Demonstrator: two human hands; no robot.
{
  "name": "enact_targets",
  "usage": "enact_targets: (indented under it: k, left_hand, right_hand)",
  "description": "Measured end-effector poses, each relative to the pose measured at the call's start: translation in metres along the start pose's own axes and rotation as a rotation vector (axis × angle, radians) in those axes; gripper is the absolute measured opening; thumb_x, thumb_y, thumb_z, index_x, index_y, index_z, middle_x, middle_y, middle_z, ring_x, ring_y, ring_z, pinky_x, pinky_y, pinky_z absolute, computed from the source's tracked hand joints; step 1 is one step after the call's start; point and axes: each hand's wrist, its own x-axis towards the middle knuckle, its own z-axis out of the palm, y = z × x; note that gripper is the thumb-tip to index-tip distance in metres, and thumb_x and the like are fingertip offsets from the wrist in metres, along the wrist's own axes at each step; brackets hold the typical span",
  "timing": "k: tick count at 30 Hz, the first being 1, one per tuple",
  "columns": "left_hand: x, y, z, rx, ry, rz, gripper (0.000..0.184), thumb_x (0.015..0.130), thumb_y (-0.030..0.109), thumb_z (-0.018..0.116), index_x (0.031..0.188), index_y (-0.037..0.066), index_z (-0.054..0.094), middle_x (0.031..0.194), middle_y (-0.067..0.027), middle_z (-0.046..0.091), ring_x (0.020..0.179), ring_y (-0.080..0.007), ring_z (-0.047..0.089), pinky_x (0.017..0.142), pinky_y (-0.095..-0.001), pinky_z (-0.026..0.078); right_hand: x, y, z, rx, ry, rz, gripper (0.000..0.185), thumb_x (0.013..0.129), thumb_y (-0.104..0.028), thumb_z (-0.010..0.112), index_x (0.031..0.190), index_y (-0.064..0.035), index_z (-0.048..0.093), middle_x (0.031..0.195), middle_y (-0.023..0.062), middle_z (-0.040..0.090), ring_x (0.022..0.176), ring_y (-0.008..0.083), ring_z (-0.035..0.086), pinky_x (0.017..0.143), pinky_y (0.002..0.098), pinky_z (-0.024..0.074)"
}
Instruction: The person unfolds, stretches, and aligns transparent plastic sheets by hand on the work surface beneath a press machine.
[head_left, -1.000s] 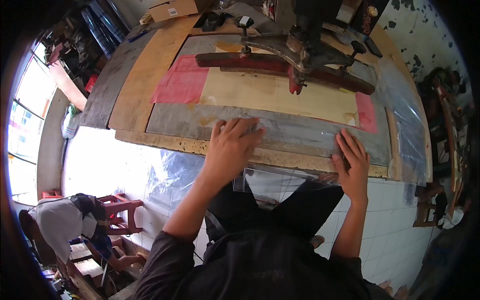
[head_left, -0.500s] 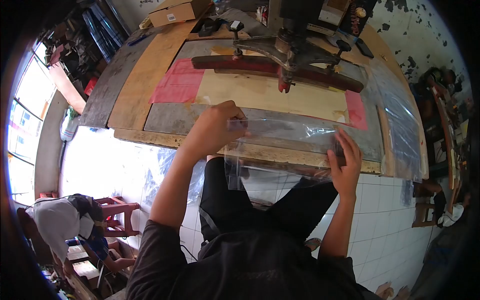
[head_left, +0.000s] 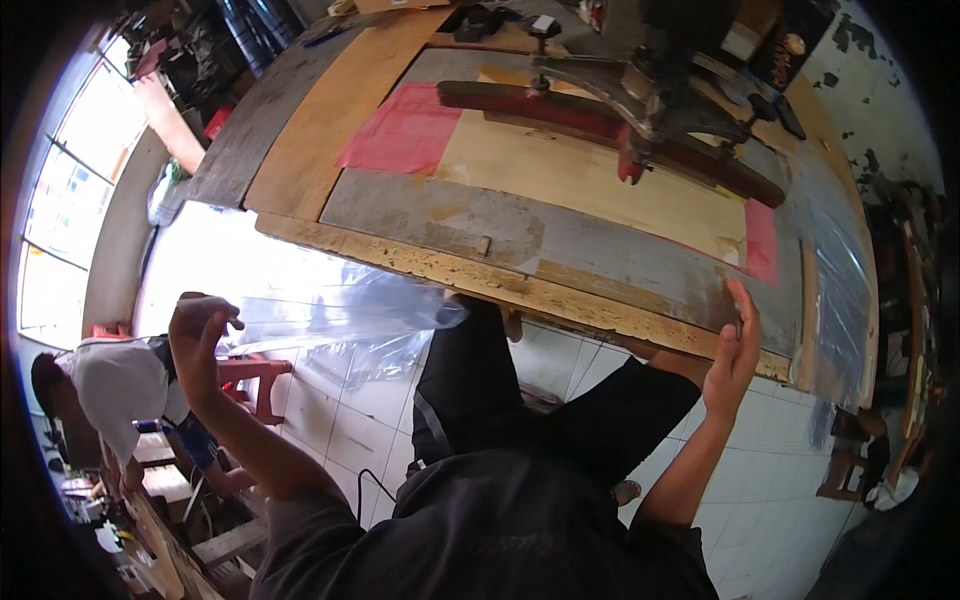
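The plastic (head_left: 345, 312) is clear with whitish shine. The long bar (head_left: 575, 124) is dark red. The middle sheet (head_left: 590, 185) is pale yellow, the patches (head_left: 395, 130) pinkish red. The board (head_left: 610, 262) is grey; its edge (head_left: 480, 277) is yellow-brown with dark specks.

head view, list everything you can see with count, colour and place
broad wooden workbench: 1, grey and tan, ahead
thin clear plastic film: 1, transparent, off bench's front edge, left
long dark-red bar: 1, dark red, above bench
dark metal bracket: 1, dark, atop bar
cream rectangular sheet: 1, cream, below bar
flat pink patches: 2, pink, cream sheet's ends
slim blue object: 1, blue, bench's far left
red stool: 1, red, floor, left
co-worker: 1, white and dark clothing, lower left
white tiled floor: 1, white, below
dark clutter: count unclear, mixed, picture's sides
black-clad legs: 2, black, below bench edge
left hand: 1, bare, at film's left end
right hand: 1, bare, by bench's front-right edge
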Motion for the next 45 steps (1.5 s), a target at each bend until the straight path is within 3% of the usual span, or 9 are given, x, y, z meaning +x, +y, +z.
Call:
enact_targets:
  k: [6,10,16,20,27,36,41,43,45]
  left_hand:
    - [-0.031,-0.094,-0.023,0.134,0.102,-0.389,0.025,0.093,0.018,0.082,0.106,-0.001,0.072,0.097,-0.0097,0.076,0.082,-0.0189,0.075,0.076,-0.0303,0.056]
    - [-0.026,-0.255,-0.016,0.311,0.055,-0.122,0.025,0.098,0.017,0.078,0.111,-0.003,0.073,0.103,-0.0141,0.080,0.096,-0.0234,0.077,0.084,-0.0349,0.059]
    - [0.029,-0.317,0.075,0.495,0.239,-0.173,0.026,0.102,0.023,0.073,0.117,0.001,0.075,0.114,-0.0232,0.078,0.111,-0.0386,0.074,0.097,-0.0440,0.056]
    - [0.039,-0.395,0.168,0.457,0.003,-0.142,0.037,0.099,0.022,0.075,0.127,-0.001,0.070,0.123,-0.0268,0.074,0.122,-0.0414,0.069,0.103,-0.0489,0.053]
    - [-0.018,-0.269,0.337,0.112,-0.305,0.034,0.036,0.097,0.015,0.070,0.128,-0.003,0.066,0.133,-0.0271,0.069,0.128,-0.0431,0.063,0.106,-0.0485,0.050]
    - [-0.042,-0.160,0.399,-0.115,-0.427,0.124,0.030,0.099,0.016,0.071,0.124,0.001,0.067,0.124,-0.0193,0.071,0.115,-0.0349,0.066,0.103,-0.0471,0.051]
    - [-0.061,-0.115,0.430,-0.511,-0.722,-0.398,0.029,0.088,0.005,0.081,0.115,0.003,0.070,0.096,-0.0072,0.074,0.099,-0.0209,0.067,0.082,-0.0371,0.056]
    - [-0.095,-0.192,0.481,-0.638,-0.859,-0.435,0.028,0.096,0.003,0.072,0.123,0.001,0.068,0.113,-0.0086,0.072,0.105,-0.0200,0.066,0.080,-0.0351,0.057]
    - [-0.105,-0.167,0.497,-0.764,-0.760,-0.757,0.040,0.099,0.002,0.066,0.139,0.004,0.063,0.130,-0.0108,0.067,0.120,-0.0203,0.061,0.087,-0.0347,0.059]
  right_hand:
    - [0.003,-0.003,0.011,-0.233,0.019,-0.049,0.042,0.112,-0.029,0.051,0.147,-0.0076,0.061,0.144,0.0108,0.067,0.137,0.0300,0.059,0.118,0.0436,0.0381]
    - [0.002,-0.004,0.010,-0.309,0.013,-0.053,0.042,0.113,-0.031,0.051,0.146,-0.0078,0.062,0.144,0.0111,0.068,0.136,0.0302,0.060,0.118,0.0444,0.0376]
    - [0.001,-0.007,0.006,-0.346,-0.017,-0.072,0.043,0.113,-0.032,0.050,0.146,-0.0078,0.062,0.143,0.0114,0.067,0.136,0.0325,0.060,0.117,0.0459,0.0380]
    - [0.001,-0.008,0.010,-0.372,0.002,-0.071,0.039,0.112,-0.027,0.051,0.143,-0.0066,0.066,0.142,0.0119,0.068,0.136,0.0306,0.059,0.117,0.0441,0.0403]
    - [0.002,-0.005,0.014,-0.478,0.014,-0.124,0.038,0.112,-0.031,0.051,0.137,-0.0075,0.069,0.140,0.0099,0.070,0.132,0.0321,0.063,0.115,0.0458,0.0408]
    - [0.005,-0.009,0.018,-0.494,0.076,-0.141,0.028,0.103,-0.022,0.064,0.123,-0.0058,0.075,0.134,0.0083,0.072,0.126,0.0309,0.066,0.110,0.0446,0.0450]
    - [0.014,-0.022,-0.005,-0.383,-0.086,-0.048,0.027,0.097,-0.020,0.077,0.121,-0.0066,0.076,0.132,0.0083,0.072,0.128,0.0296,0.063,0.112,0.0435,0.0430]
    - [0.022,-0.013,-0.033,-0.438,-0.055,0.003,0.028,0.098,-0.021,0.076,0.123,-0.0062,0.075,0.133,0.0094,0.072,0.129,0.0305,0.063,0.113,0.0439,0.0425]
    - [0.040,-0.005,-0.064,-0.560,0.024,0.038,0.032,0.102,-0.023,0.073,0.129,-0.0055,0.073,0.139,0.0143,0.068,0.133,0.0352,0.060,0.118,0.0461,0.0395]
